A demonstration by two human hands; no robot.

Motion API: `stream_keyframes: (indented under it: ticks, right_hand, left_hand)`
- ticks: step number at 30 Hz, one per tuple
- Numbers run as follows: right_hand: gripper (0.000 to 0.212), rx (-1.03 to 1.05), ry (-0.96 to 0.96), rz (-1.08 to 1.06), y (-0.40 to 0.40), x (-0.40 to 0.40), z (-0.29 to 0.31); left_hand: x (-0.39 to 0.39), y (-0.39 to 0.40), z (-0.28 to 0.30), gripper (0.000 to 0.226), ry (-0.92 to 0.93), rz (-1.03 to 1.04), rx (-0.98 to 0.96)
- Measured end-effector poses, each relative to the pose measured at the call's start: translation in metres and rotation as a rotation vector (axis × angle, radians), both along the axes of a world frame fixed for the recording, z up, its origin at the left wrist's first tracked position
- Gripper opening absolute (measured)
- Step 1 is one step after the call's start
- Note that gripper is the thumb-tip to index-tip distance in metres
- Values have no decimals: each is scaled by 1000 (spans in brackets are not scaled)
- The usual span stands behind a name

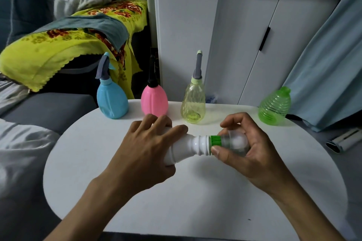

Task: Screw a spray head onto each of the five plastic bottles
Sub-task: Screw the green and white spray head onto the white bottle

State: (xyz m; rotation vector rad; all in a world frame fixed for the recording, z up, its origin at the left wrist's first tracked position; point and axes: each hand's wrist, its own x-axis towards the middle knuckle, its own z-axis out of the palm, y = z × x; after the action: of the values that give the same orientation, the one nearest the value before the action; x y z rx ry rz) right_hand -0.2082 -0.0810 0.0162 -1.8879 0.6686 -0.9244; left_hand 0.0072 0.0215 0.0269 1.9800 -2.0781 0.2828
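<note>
Smooth white ribbed-neck bottle (184,147) gripped by left hand (143,146), right hand (241,143) pinching green ridged spray head (216,141)

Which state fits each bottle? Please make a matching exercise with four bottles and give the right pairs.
Bottles:
1. blue bottle
2. pink bottle
3. green bottle
4. white bottle

States:
A. stands with no spray head
B. gripped by the left hand, lying sideways
C. carries a black spray head
D. carries a grey trigger spray head

Pairs: 1-D, 2-C, 3-A, 4-B
</note>
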Motion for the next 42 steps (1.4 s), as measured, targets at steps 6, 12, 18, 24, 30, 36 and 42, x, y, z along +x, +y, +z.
stream_keyframes:
  ticks: [6, 12, 18, 24, 30, 36, 42]
  right_hand:
    - [57, 2, -73, 111, -2, 2, 0]
    - [45, 30, -10, 33, -2, 1, 0]
    - [54, -1, -44, 74, -3, 2, 0]
    - [53, 55, -27, 64, -4, 1, -2]
    - [52, 13, 9, -3, -3, 2, 0]
    - [58, 82, -30, 65, -1, 2, -1]
    - [60, 87, 2, -24, -3, -1, 4]
  left_hand:
    - [2, -1, 1, 67, -5, 11, -16]
    - [0, 0, -1, 67, -17, 8, 1]
    - [2, -2, 1, 68, -20, 17, -18]
    - [0, -3, -1, 68, -27, 19, -13]
    - [0, -3, -2, 68, -35, 15, -19]
    - [1, -6, -2, 70, -45, 8, -23]
    - [0, -6, -5, 75, -41, -13, -35]
